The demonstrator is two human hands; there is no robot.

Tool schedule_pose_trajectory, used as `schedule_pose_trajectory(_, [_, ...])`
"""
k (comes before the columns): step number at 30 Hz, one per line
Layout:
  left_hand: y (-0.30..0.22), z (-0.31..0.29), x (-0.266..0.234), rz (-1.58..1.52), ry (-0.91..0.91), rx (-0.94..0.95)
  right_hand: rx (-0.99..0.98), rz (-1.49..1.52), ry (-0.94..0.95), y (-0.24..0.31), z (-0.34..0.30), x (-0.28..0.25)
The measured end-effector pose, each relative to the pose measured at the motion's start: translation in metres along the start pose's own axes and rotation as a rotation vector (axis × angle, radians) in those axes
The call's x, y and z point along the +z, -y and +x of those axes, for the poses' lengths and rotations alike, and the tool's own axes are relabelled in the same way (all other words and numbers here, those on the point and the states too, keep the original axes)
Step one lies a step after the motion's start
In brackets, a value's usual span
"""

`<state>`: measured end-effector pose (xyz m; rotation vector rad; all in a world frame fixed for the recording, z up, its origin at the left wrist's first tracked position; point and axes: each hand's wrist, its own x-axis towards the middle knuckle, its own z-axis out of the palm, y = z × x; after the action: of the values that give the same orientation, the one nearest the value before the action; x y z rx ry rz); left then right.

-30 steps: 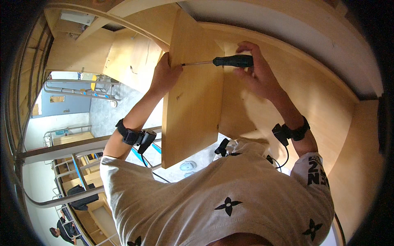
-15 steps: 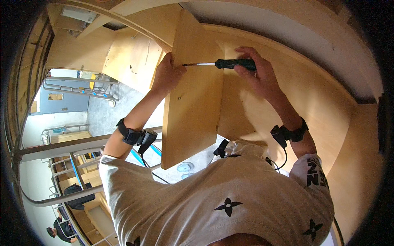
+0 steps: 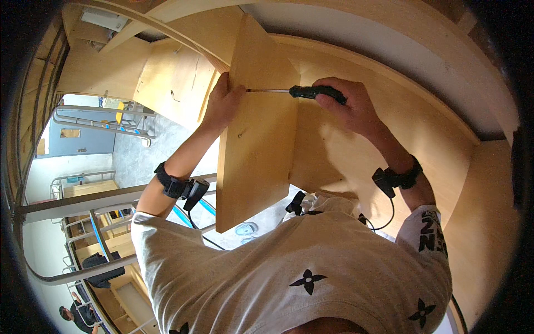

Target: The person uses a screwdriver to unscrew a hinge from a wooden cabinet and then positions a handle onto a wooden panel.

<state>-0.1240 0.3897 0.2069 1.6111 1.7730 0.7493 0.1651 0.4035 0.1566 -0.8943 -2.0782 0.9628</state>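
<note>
My right hand point(image 3: 351, 108) is wrapped round the dark handle of a screwdriver point(image 3: 300, 92), held almost level. Its thin metal shaft points left, and its tip is at the face of an upright wooden panel point(image 3: 258, 150), beside my left thumb. At the panel's left edge, my left hand point(image 3: 224, 106) grips the board, thumb on the near face and fingers mostly hidden. I cannot make out a screw under the tip. Lower on the same face is a small fitting or hole point(image 3: 240, 135).
Wooden cabinet walls point(image 3: 361, 150) close in on the right. A metal bed rail point(image 3: 111, 200) runs along the left, with a ladder point(image 3: 105, 122) farther off on a grey floor. Another person point(image 3: 80, 315) is at the far lower left. Cables hang from my wrist straps.
The fingers of my right hand have closed round the screwdriver handle; before, they were more spread. My left hand still grips the panel edge. The whole view has shifted slightly.
</note>
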Motion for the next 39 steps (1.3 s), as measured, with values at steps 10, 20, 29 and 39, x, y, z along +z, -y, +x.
schedule_pose_trajectory(10, [0.002,-0.001,-0.007,-0.091,0.009,-0.109,-0.510,-0.793,0.141,0.019,0.030,-0.004])
schedule_pose_trajectory(20, [0.012,0.005,-0.006,0.007,0.021,-0.055,-0.602,-0.841,0.118,0.008,0.045,-0.004])
schedule_pose_trajectory(29, [-0.011,-0.001,0.004,0.023,0.024,-0.073,0.199,0.311,0.391,0.004,0.048,-0.018])
schedule_pose_trajectory(39, [0.009,0.006,-0.007,-0.043,0.020,-0.026,-0.523,-0.721,0.158,0.014,0.044,-0.005])
